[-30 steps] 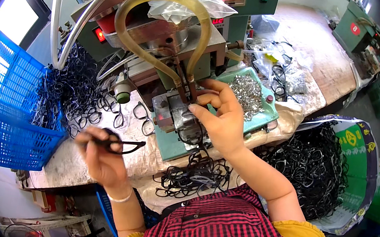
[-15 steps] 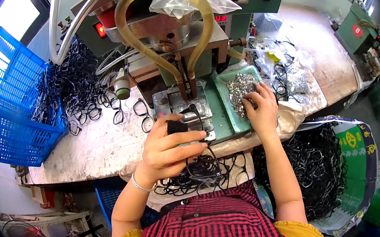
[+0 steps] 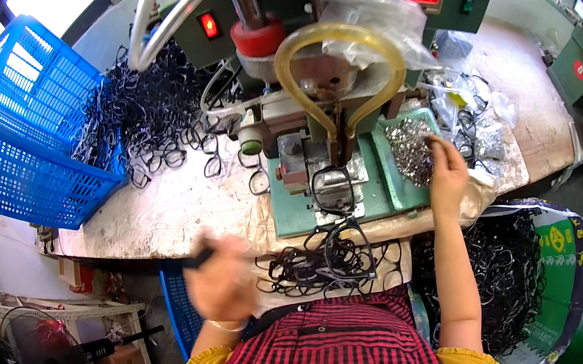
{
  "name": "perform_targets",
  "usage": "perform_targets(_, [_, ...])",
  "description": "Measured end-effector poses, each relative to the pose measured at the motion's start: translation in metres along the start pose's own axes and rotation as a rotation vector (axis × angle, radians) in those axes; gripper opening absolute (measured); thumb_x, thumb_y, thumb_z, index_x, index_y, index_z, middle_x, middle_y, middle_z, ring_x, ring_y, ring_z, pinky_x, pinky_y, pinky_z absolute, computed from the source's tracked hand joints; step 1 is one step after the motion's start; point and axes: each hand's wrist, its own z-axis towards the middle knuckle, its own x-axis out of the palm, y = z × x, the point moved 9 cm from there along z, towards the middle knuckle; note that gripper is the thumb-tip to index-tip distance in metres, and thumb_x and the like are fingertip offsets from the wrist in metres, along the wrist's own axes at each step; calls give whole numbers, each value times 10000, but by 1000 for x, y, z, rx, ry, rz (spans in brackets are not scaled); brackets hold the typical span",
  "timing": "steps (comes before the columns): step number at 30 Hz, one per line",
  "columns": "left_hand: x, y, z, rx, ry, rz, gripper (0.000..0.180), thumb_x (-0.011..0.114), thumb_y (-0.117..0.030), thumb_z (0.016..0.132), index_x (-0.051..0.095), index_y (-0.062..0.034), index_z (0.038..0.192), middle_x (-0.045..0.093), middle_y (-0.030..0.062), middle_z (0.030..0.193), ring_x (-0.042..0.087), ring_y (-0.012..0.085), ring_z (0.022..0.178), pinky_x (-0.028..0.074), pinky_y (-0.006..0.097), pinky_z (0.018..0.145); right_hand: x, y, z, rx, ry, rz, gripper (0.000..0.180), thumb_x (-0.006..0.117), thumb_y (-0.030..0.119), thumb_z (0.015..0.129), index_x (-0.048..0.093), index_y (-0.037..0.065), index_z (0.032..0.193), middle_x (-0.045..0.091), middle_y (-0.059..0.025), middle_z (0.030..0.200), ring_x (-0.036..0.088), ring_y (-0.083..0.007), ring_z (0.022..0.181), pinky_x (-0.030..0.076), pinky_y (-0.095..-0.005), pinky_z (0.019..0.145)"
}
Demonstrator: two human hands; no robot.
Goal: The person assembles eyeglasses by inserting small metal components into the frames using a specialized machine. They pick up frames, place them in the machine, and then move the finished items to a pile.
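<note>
Left hand (image 3: 221, 283) is a blur by the surface (image 3: 170, 206), can't tell its grip; black eyeglass frame (image 3: 332, 211) sits below the tan hose loop (image 3: 346, 33); right hand (image 3: 448, 180), fingertips bunched, maybe holding one of the tray's metal bits (image 3: 413, 152), can't tell; I'd pinch singles

A rectangular blue plastic basket (image 3: 28, 169) stands at nine o'clock from the flat green metal base (image 3: 373, 202). Looped black plastic frames (image 3: 307, 261) lie at six o'clock.

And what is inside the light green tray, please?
The tray holds a heap of small shiny pieces; what lies beneath is covered. The right hand hides part of the tray's right side.
</note>
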Motion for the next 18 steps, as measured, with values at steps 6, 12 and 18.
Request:
perform_targets(6, [-16, 113, 67, -239, 195, 276, 322, 703, 16, 842, 670, -8, 1161, 674, 128, 1243, 614, 274, 1167, 433, 365, 1047, 15, -8, -4, 51, 30, 142, 161, 678, 57, 938, 718, 8, 1086, 705, -3, 976, 626, -76, 892, 483, -210, 823])
perform_targets(12, [81, 304, -51, -438, 816, 210, 351, 724, -98, 623, 650, -58, 964, 505, 212, 1457, 487, 423, 1290, 404, 444, 1094, 49, 61, -13, -149, 114, -75, 161, 692, 20, 867, 742, 11, 1020, 731, -84, 938, 679, -179, 886, 511, -287, 812])
perform_targets(18, [67, 244, -88, -554, 670, 24, 196, 738, -83, 680, 643, 1, 830, 588, 176, 1368, 568, 357, 1080, 476, 412, 932, -28, 37, -39, -188, 31, -386, 145, 687, 3, 852, 744, 10, 985, 730, -102, 947, 685, -217, 895, 512, -311, 826])
